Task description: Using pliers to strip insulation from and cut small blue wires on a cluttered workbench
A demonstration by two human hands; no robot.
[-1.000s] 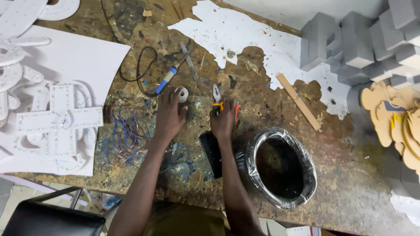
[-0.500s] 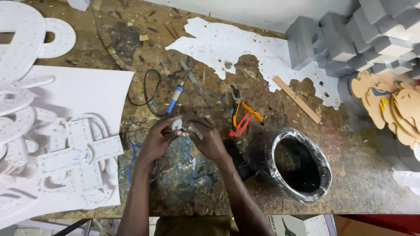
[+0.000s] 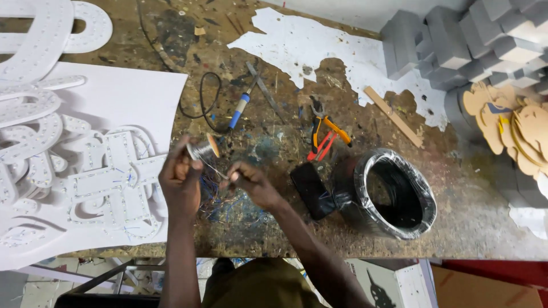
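Closed around a small spool of silvery solder wire with a tan flange, the left hand holds it up just above the worn, paint-stained wooden workbench, the fingers wrapped about the spool's near side. Just beside it, the right hand is pinched shut on the thin loose end of the wire, which runs in a short line from the spool to the fingertips. Both hands hover over a tangle of fine blue and red wire scraps lying on the bench. To the left lie flat white sign letters studded with rows of small lights, resting on a white sheet. Beyond the hands, a soldering iron with a blue handle and black cord lies on the wood, and to its right sit orange-handled pliers touching a red-handled tool. Near the right hand sits a black rectangular block, and right against it a large coil of black cable wrapped in clear plastic film. Grey foam blocks are stacked at the far right corner, with tan cardboard cut-outs below them.
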